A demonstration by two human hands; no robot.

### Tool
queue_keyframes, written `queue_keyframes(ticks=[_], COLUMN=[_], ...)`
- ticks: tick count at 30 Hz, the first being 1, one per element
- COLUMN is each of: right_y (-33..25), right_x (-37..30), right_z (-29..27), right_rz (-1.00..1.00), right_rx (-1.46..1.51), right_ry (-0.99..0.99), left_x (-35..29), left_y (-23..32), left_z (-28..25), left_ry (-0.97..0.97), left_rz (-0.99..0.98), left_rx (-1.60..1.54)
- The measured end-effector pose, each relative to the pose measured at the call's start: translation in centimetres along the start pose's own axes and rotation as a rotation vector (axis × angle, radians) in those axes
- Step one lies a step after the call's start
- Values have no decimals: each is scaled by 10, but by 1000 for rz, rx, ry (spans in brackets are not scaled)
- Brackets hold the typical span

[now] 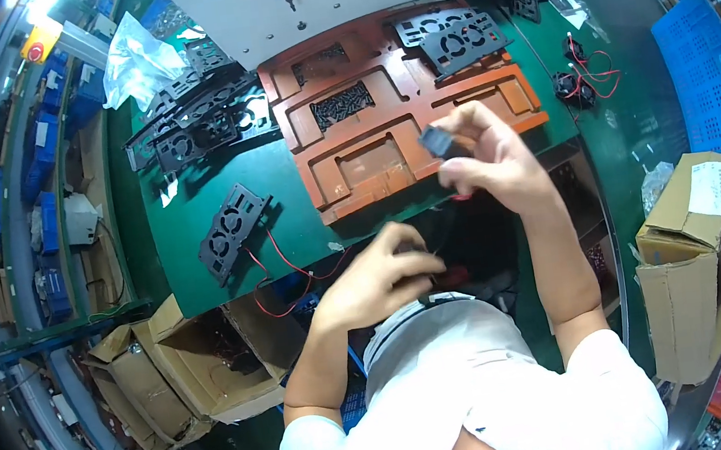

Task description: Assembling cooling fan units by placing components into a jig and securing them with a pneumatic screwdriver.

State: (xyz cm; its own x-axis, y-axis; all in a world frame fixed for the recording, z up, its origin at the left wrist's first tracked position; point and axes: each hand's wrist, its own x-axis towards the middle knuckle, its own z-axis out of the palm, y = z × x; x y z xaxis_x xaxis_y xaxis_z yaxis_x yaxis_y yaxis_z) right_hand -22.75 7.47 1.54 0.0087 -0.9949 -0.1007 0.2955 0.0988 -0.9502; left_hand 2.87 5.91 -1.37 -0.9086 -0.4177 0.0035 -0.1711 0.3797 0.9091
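Right hand [501,163] pinched small dark part [436,140] above orange tray's [375,194] near edge, unfitted; | left hand [374,279] curled, blurred, grip untellable; | bracket [233,231] by worktop's [296,179] near-left corner seemed wired; bracket pile [202,118], far-left corner, apparently left undone

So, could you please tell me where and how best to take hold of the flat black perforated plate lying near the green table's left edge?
I'd pinch the flat black perforated plate midway along its long left edge, coming from the left: that edge looks uncovered, while thin red wires trail from its right side.
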Motion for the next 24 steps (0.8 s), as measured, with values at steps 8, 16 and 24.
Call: queue_keyframes(ticks=[8, 16, 24], right_y=[23, 34, 29], right_x=[19, 23, 28], right_z=[11, 8, -1], right_rz=[-377, -428, -376], right_rx=[-884, -1246, -1047], right_ry=[48, 24, 12], left_x=[21, 38, 41], left_y=[-7, -36, -33], left_z=[-43, -65, -56], left_ry=[539, 521, 583], left_rz=[109, -4, 0], left_rx=[311, 443, 539])
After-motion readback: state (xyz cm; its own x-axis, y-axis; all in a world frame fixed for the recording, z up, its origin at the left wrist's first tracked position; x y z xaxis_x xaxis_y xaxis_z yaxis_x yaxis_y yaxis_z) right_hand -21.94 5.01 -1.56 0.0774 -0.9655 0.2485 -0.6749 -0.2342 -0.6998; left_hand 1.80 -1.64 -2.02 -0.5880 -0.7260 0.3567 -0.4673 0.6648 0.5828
